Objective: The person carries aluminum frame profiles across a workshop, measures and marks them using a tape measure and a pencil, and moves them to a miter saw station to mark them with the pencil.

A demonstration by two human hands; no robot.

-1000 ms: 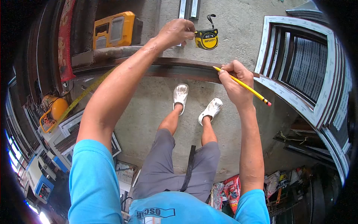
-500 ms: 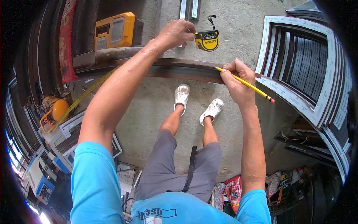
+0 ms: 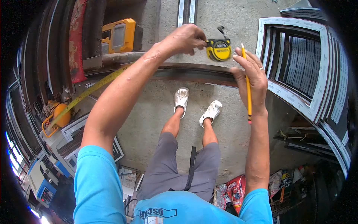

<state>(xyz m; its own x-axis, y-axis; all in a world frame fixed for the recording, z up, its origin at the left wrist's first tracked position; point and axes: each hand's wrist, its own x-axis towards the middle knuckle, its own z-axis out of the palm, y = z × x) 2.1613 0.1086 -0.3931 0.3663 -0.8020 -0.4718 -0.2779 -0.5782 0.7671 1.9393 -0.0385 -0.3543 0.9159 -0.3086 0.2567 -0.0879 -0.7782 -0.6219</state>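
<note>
1. L hand [image 3: 188,39], far side of the bar, has thumb & fingers clamped on the tape measure [image 3: 219,50] at its near edge, case hanging over the floor, strap up top.
2. R hand [image 3: 255,76], w/ a ring on one finger, keeps a pencil [image 3: 248,93] loosely gripped, fingers partly spread nr the case. Pencil tip points fwd, eraser end twd wrist.
3. Change vs. half a sec. ago: pencil tip, then at the bar, is now off it; pencil has swung from a slant to nearly straight fwd. R hand's fingers have opened out & sit closer to the tape measure, whose face is now blurred.
4. Yellow tape blade [image 3: 100,84] runs from beneath L forearm, back past the body's L side, as prev.
5. Dark brown bar [image 3: 197,74] spans L to R, just beyond the white clogs [image 3: 181,98]. Whether R thumb touches it: can't tell.
6. Farther out: yellow toolbox [image 3: 125,35] at L, stacked frames [image 3: 263,44] w/ whitish film at R, concrete floor [image 3: 164,108] below.
</note>
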